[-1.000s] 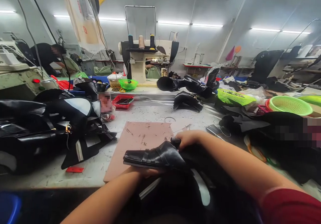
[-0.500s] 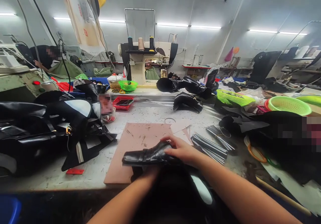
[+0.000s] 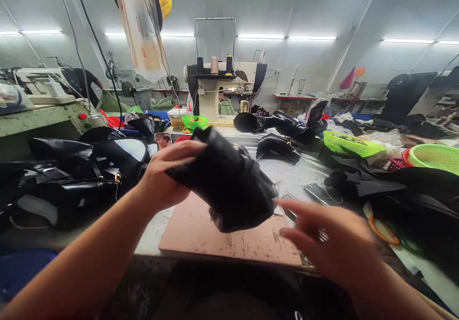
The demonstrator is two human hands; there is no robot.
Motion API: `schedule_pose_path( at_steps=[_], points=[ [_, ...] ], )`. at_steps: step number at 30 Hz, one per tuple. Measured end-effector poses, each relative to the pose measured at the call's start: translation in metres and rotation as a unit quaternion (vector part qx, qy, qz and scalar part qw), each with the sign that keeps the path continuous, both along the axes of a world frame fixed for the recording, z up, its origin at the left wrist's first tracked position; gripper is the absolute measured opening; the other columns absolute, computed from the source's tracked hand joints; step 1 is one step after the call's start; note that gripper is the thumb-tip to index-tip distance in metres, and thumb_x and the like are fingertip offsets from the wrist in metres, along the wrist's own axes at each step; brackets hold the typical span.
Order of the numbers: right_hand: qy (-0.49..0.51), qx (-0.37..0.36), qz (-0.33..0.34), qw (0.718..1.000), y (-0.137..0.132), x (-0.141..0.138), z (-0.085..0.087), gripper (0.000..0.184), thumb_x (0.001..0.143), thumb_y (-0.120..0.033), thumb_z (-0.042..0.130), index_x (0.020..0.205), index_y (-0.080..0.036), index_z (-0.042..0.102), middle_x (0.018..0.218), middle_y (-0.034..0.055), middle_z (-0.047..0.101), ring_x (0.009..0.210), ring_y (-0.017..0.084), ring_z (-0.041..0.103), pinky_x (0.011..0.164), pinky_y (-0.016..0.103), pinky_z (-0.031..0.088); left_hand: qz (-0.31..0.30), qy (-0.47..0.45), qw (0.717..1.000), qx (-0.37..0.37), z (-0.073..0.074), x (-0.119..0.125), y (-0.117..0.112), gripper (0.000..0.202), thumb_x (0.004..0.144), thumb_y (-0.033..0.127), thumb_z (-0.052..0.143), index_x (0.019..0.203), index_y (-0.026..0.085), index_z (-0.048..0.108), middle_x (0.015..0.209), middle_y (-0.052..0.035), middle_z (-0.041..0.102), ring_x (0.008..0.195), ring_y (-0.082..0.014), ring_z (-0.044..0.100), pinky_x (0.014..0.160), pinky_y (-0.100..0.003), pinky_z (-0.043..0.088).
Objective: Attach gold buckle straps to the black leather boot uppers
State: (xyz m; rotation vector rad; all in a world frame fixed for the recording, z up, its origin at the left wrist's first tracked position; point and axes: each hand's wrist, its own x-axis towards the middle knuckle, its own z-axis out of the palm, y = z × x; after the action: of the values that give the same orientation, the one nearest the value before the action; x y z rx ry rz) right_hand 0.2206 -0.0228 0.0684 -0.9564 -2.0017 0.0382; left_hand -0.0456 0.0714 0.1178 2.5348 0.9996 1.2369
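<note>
A black leather boot upper (image 3: 229,181), smeared by motion, is held tilted above the pink board (image 3: 201,243). My left hand (image 3: 165,174) grips its upper left end, with the fingers partly hidden behind the leather. To the right, my right hand (image 3: 333,239) is blurred, its thumb and forefinger apart. The forefinger tip lies close to the lower right end of the boot upper; whether they touch I cannot tell. Striped dark and white strips (image 3: 317,193) lie beyond that hand, partly covered by it.
A sewing machine (image 3: 208,90) with thread spools stands behind the bench. Black boot pieces (image 3: 79,167) crowd the left, and more boots (image 3: 278,148) lie at the back. Green baskets (image 3: 349,144) and dark material (image 3: 376,191) occupy the right. A person's dark sleeve (image 3: 84,83) shows far left.
The boot upper has been lifted off my lap area and turned over its length. My left hand came out from beneath it to its left end; my right hand let go and moved right.
</note>
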Motion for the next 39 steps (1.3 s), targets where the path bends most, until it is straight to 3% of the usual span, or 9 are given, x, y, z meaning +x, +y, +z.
schedule_pose_path(
  at_steps=[3, 6, 8, 14, 18, 24, 28, 33, 39],
  points=[
    [-0.082, 0.135, -0.027, 0.987, -0.003, -0.001, 0.007, 0.030, 0.081, -0.019, 0.055, 0.111, -0.024, 0.053, 0.093, 0.0075, 0.063, 0.058, 0.013, 0.055, 0.056, 0.026, 0.046, -0.203, 0.211, 0.948, 0.125, 0.006, 0.025, -0.015, 0.020, 0.082, 0.018, 0.046, 0.073, 0.024, 0.063, 0.092, -0.0027, 0.065, 0.100, -0.0195, 0.055, 0.089, -0.031, 0.043],
    [-0.269, 0.129, 0.086, 0.951, 0.009, -0.010, -0.006, 0.014, 0.085, -0.016, 0.045, 0.083, -0.019, 0.058, 0.111, 0.0126, 0.058, 0.067, 0.015, 0.056, 0.057, 0.027, 0.044, -0.280, 0.377, 0.871, 0.144, -0.028, 0.041, -0.025, 0.027, 0.083, 0.011, 0.042, 0.068, 0.023, 0.060, 0.073, -0.0035, 0.062, 0.079, -0.0164, 0.056, 0.084, -0.030, 0.043],
    [-0.351, 0.108, 0.129, 0.921, 0.015, -0.014, -0.016, 0.014, 0.085, -0.017, 0.047, 0.073, -0.018, 0.055, 0.101, 0.0096, 0.062, 0.065, 0.015, 0.054, 0.054, 0.026, 0.041, -0.275, 0.410, 0.860, 0.131, -0.050, 0.043, -0.027, 0.017, 0.076, 0.010, 0.050, 0.065, 0.021, 0.057, 0.071, -0.0040, 0.059, 0.068, -0.0168, 0.052, 0.070, -0.030, 0.045],
    [-0.322, 0.192, 0.167, 0.912, 0.000, -0.014, -0.010, 0.020, 0.085, -0.013, 0.045, 0.068, -0.018, 0.055, 0.076, 0.0029, 0.061, 0.083, 0.017, 0.051, 0.082, 0.031, 0.038, -0.189, 0.367, 0.894, 0.172, -0.058, 0.027, -0.026, 0.018, 0.078, 0.014, 0.042, 0.065, 0.020, 0.054, 0.075, -0.0050, 0.059, 0.078, -0.0194, 0.051, 0.088, -0.036, 0.039],
    [-0.275, 0.177, 0.191, 0.926, -0.007, -0.019, -0.001, 0.027, 0.087, -0.013, 0.039, 0.068, -0.019, 0.057, 0.054, -0.0027, 0.047, 0.059, 0.013, 0.044, 0.085, 0.029, 0.038, -0.144, 0.276, 0.940, 0.137, -0.060, 0.028, -0.030, 0.017, 0.076, 0.011, 0.042, 0.066, 0.020, 0.052, 0.079, -0.0033, 0.061, 0.089, -0.0179, 0.052, 0.098, -0.037, 0.031],
    [-0.182, 0.164, 0.123, 0.962, -0.012, -0.023, -0.009, 0.020, 0.083, -0.025, 0.051, 0.064, -0.020, 0.055, 0.107, 0.0074, 0.059, 0.070, 0.014, 0.051, 0.077, 0.032, 0.040, -0.107, 0.210, 0.969, 0.076, -0.058, 0.040, -0.044, 0.007, 0.072, 0.011, 0.052, 0.071, 0.018, 0.052, 0.081, -0.0040, 0.060, 0.091, -0.0196, 0.054, 0.086, -0.034, 0.040],
    [-0.190, 0.149, 0.122, 0.963, -0.015, -0.024, -0.005, 0.023, 0.085, -0.024, 0.048, 0.064, -0.018, 0.055, 0.091, 0.0066, 0.061, 0.068, 0.013, 0.052, 0.080, 0.032, 0.041, -0.052, 0.235, 0.966, 0.097, -0.047, 0.041, -0.053, 0.003, 0.074, 0.018, 0.055, 0.075, 0.018, 0.053, 0.106, -0.0094, 0.057, 0.105, -0.0254, 0.049, 0.092, -0.039, 0.037],
    [-0.199, 0.111, 0.131, 0.965, -0.015, -0.024, 0.000, 0.022, 0.082, -0.017, 0.046, 0.061, -0.018, 0.052, 0.069, -0.0002, 0.058, 0.055, 0.010, 0.049, 0.088, 0.033, 0.039, 0.062, 0.236, 0.958, -0.151, -0.044, 0.040, -0.058, 0.015, 0.071, 0.028, 0.060, 0.080, 0.018, 0.052, 0.079, -0.0029, 0.058, 0.075, -0.0206, 0.056, 0.068, -0.033, 0.045],
    [-0.280, 0.001, 0.129, 0.951, -0.019, -0.023, 0.008, 0.015, 0.080, -0.017, 0.049, 0.065, -0.020, 0.053, 0.070, -0.0019, 0.055, 0.061, 0.012, 0.055, 0.109, 0.049, 0.010, -0.143, 0.100, 0.896, -0.407, -0.042, 0.028, -0.064, 0.016, 0.078, 0.033, 0.050, 0.083, 0.019, 0.052, 0.080, 0.0006, 0.057, 0.075, -0.0152, 0.054, 0.067, -0.024, 0.043]
  ],
)
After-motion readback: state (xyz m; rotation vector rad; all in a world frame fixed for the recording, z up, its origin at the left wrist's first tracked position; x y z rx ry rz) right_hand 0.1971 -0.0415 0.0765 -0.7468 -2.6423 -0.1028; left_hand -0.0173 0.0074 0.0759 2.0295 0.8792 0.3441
